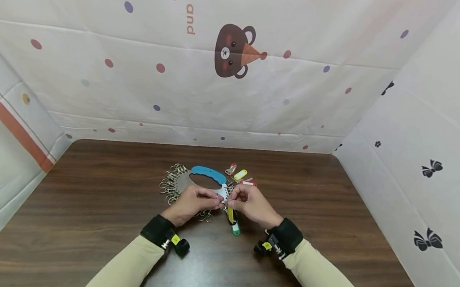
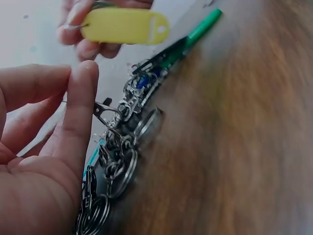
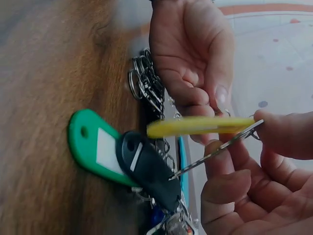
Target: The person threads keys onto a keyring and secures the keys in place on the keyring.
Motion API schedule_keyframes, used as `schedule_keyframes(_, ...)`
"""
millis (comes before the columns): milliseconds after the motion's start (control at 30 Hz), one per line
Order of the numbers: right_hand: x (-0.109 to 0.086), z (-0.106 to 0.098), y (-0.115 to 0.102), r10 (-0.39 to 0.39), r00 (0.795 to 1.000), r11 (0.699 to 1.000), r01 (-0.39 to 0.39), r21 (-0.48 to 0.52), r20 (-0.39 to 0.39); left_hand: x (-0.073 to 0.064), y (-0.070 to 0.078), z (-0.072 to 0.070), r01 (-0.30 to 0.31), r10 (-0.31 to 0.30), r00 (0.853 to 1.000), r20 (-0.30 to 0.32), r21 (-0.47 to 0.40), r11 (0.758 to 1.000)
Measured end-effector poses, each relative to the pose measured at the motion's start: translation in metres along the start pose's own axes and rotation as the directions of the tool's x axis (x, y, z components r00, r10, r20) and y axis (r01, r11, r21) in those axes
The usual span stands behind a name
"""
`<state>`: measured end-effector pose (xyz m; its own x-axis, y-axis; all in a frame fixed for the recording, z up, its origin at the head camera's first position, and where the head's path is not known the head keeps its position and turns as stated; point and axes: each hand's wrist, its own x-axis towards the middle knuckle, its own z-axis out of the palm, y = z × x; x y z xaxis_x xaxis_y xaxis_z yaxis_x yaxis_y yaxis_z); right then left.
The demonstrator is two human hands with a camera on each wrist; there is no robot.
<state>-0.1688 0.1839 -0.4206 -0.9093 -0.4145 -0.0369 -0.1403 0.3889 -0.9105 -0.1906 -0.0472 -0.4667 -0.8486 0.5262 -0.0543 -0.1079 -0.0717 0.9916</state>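
A metal plate (image 1: 183, 180) with a blue handle (image 1: 209, 173) lies on the table, its edge hung with several clasps and split rings (image 2: 124, 171). Over its right side my left hand (image 1: 194, 201) pinches a small metal clasp between thumb and fingertip, mostly hidden by the fingers. My right hand (image 1: 251, 203), close beside it, pinches a key (image 3: 215, 152) by its ring end. From that ring hangs a yellow key tag (image 2: 124, 25). Below the fingers, a green key tag (image 3: 93, 142) and a black key tag (image 3: 146, 164) hang at the plate's edge.
Past the right hand lie a yellow-green tag (image 1: 240, 174), a red tag (image 1: 248, 183) and another red-and-white tag (image 1: 230, 169). The brown wooden table (image 1: 99, 204) meets a printed cloth wall (image 1: 197, 123) at the back and sides.
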Motion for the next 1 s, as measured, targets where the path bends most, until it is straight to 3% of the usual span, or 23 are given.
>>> schedule_keyframes(167,0.006,0.002,-0.001,0.033,0.999,0.999,-0.033,0.004,-0.007,-0.001,0.0,0.004,-0.045,0.044,0.999,0.018,0.077,0.996)
schedule_keyframes(533,0.013,0.004,0.001,0.098,0.994,0.995,-0.097,0.035,-0.042,-0.004,0.001,0.002,-0.03,0.033,0.998,0.055,-0.056,0.998)
schedule_keyframes(833,0.013,0.001,0.001,0.069,0.997,0.998,-0.069,0.005,-0.025,0.0,0.003,0.003,0.03,-0.031,0.999,-0.013,-0.084,0.996)
schedule_keyframes(1000,0.013,0.002,0.002,0.059,0.998,0.998,-0.059,-0.011,-0.006,0.0,0.004,0.004,0.057,-0.057,0.997,-0.055,-0.008,0.998)
